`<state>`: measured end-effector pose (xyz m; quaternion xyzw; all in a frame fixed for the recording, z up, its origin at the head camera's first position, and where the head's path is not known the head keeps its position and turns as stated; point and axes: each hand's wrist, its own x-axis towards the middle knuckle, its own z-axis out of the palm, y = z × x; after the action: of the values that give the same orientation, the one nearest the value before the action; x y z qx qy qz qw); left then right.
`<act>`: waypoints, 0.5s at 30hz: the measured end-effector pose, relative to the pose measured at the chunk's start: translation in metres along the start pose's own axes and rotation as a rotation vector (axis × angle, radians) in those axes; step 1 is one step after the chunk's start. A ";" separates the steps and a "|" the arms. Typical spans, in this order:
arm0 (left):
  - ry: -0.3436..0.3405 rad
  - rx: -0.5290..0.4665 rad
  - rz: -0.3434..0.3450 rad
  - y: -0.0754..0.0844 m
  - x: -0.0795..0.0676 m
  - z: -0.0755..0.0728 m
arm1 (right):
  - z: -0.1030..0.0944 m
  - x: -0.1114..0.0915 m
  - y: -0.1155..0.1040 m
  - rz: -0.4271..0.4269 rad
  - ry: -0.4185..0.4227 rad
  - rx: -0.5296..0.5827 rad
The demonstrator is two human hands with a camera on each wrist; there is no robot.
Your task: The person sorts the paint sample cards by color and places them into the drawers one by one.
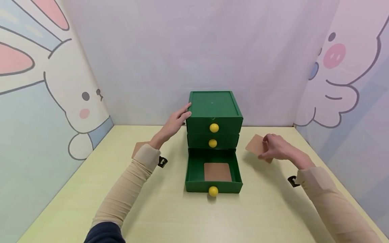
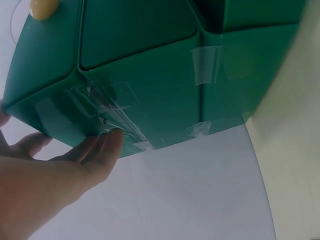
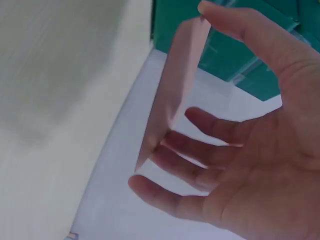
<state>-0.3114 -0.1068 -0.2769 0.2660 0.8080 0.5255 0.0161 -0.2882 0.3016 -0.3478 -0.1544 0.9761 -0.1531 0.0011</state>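
A green drawer unit (image 1: pixel 215 104) with round yellow knobs stands at the centre of the table; its bottom drawer (image 1: pixel 194 186) is pulled out. Inside that drawer lies a flat brown square coaster (image 1: pixel 217 172). My left hand (image 1: pixel 173 126) rests its fingertips against the unit's upper left side, and the left wrist view shows those fingers (image 2: pixel 107 152) on the taped green wall. To the right of the unit, my right hand (image 1: pixel 278 148) pinches another brown coaster (image 1: pixel 255 145) by its edges, between thumb and fingers. It stands tilted in the right wrist view, thumb on one corner.
A third brown coaster (image 1: pixel 139 147) lies on the pale table (image 1: pixel 170 209) at the left, partly hidden behind my left forearm. White curtain walls close in the back, with a rabbit drawing (image 1: pixel 71 87) on the left and a pig drawing (image 1: pixel 343 74) on the right.
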 end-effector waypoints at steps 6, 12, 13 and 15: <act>0.031 0.008 0.017 -0.028 0.013 0.000 | -0.007 -0.010 -0.009 -0.109 -0.038 0.028; 0.025 -0.006 0.019 -0.027 0.013 0.000 | -0.011 -0.020 -0.022 -0.144 -0.086 0.050; 0.025 -0.004 0.019 -0.027 0.013 0.000 | -0.012 -0.022 -0.024 -0.150 -0.093 0.052; 0.025 0.000 0.019 -0.027 0.013 0.000 | -0.013 -0.024 -0.030 -0.166 -0.106 0.051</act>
<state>-0.3339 -0.1090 -0.2967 0.2671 0.8056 0.5289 0.0008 -0.2568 0.2858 -0.3281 -0.2424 0.9543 -0.1692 0.0438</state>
